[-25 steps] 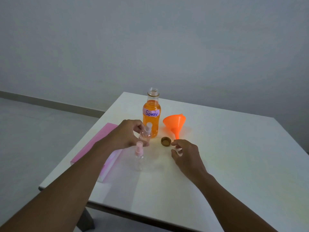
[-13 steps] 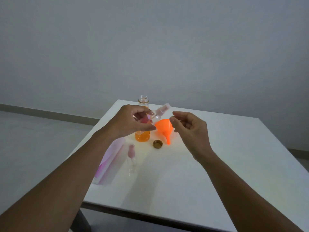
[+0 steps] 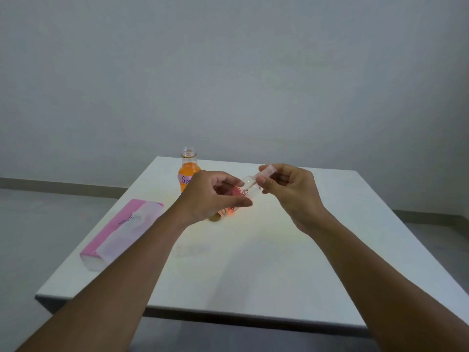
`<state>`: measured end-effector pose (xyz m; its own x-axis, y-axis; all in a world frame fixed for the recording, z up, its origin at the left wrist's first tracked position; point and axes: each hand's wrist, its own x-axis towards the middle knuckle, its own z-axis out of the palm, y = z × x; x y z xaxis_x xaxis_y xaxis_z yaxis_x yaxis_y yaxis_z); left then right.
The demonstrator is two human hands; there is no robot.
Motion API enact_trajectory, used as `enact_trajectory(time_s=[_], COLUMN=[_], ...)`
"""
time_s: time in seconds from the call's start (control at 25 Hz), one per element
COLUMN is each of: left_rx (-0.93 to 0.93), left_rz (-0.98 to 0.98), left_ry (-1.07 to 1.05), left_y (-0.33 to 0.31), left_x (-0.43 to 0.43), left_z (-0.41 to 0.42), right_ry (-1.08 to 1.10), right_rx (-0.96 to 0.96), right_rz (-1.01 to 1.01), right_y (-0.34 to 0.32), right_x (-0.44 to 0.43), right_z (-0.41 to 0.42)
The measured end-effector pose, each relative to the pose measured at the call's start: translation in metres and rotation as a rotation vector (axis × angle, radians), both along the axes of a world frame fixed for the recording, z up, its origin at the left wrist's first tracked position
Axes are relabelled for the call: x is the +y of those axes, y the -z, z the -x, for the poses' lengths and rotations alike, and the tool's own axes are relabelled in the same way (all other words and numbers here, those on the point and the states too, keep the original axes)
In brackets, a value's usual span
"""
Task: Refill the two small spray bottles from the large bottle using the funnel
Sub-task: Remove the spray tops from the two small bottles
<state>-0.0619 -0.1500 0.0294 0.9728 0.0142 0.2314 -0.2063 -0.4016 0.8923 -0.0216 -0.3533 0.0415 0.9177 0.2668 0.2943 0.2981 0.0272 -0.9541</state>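
Note:
My left hand (image 3: 213,196) holds a small clear spray bottle (image 3: 250,186) tilted in the air over the table. My right hand (image 3: 291,191) pinches that bottle's spray head (image 3: 266,171) between thumb and fingers. The large bottle (image 3: 189,168) of orange liquid, labelled "Spray", stands uncapped behind my left hand. Its brown cap (image 3: 215,217) lies on the table just below that hand. The orange funnel (image 3: 229,211) is mostly hidden behind my left hand and the held bottle. A faint clear shape (image 3: 193,250) beside my left forearm may be the second small bottle; it is blurred.
A pink and white tissue pack (image 3: 121,232) lies along the left side of the white table (image 3: 279,275). The table's near edge runs across under my forearms. Grey wall and floor lie beyond.
My left hand lifted the small spray bottle off the table and tilted it. My right hand rose from the table and took hold of its spray head.

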Motion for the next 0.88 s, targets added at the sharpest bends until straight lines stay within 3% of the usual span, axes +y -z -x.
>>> enact_trajectory(time_s=[0.2,0.36,0.44,0.6,0.76,0.88], left_rx=[0.087,0.116,0.113,0.117,0.139,0.120], left_rz=[0.049,0.076,0.049,-0.005,0.011,-0.023], left_ry=[0.089,0.076,0.045,0.035,-0.011,0.000], left_y=[0.018,0.047,0.062,0.080,0.100,0.108], left_x=[-0.029,-0.048,-0.057,-0.074,-0.078,-0.080], left_z=[0.002,0.003,0.003,-0.001,-0.006,-0.011], right_ry=[-0.074,-0.256,-0.177,0.092,-0.092,0.044], right_rx=[0.003,0.179,0.264,0.190,0.150,0.152], right_rz=[0.065,0.010,0.038,0.181,0.168,0.375], right_y=[0.018,0.032,0.044,0.072,0.088,0.095], right_x=[-0.034,-0.066,-0.071,-0.072,-0.088,-0.083], right_z=[0.002,-0.002,0.000,0.004,-0.001,-0.001])
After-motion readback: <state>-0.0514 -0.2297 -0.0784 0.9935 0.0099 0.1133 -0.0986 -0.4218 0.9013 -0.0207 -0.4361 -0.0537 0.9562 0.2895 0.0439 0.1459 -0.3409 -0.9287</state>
